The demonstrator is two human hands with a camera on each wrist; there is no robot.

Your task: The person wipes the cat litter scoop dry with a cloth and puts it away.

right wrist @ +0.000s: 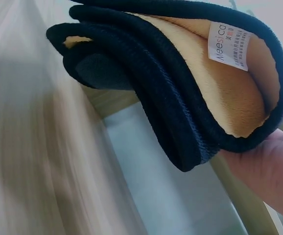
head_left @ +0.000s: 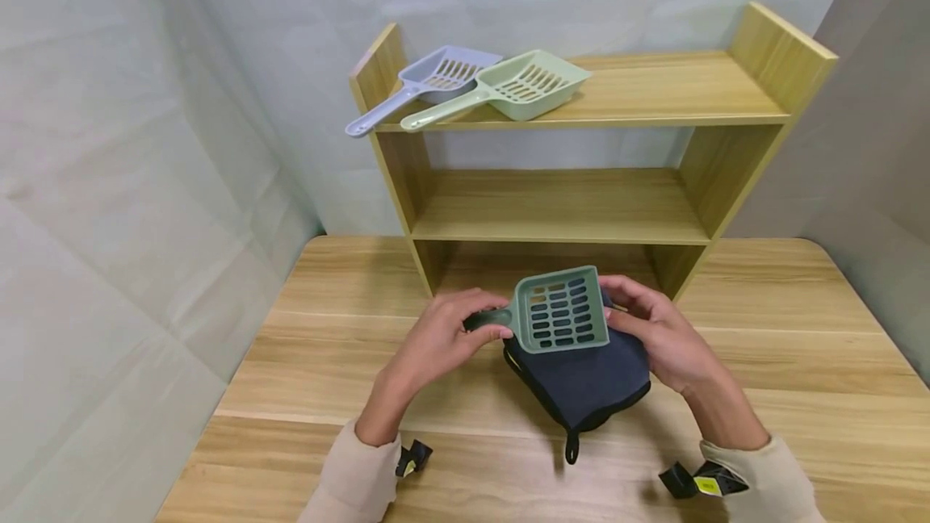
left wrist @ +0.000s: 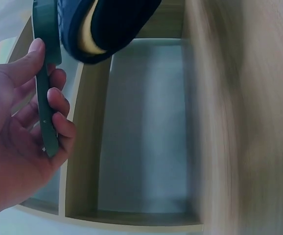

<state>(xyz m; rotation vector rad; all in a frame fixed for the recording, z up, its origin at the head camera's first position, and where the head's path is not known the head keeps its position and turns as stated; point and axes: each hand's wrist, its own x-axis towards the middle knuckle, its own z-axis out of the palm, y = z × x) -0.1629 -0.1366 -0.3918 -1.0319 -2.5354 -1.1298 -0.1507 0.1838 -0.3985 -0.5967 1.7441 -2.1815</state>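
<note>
My left hand grips the handle of a dark green litter scoop, its slotted face toward the head camera. The left wrist view shows the fingers curled round the green handle. Just beneath the scoop is a navy mitt-like fabric piece with black edging and a hanging loop. My right hand holds the fabric by its far right side, its fingertips at the scoop's front edge. In the right wrist view, folded layers of the fabric show a tan lining and white label. Its exact kind is unclear.
A wooden shelf unit stands at the back of the wooden table. On its top board lie a lavender litter scoop and a pale green one, handles jutting out over the front left. Pale sheeting hangs behind and at the sides.
</note>
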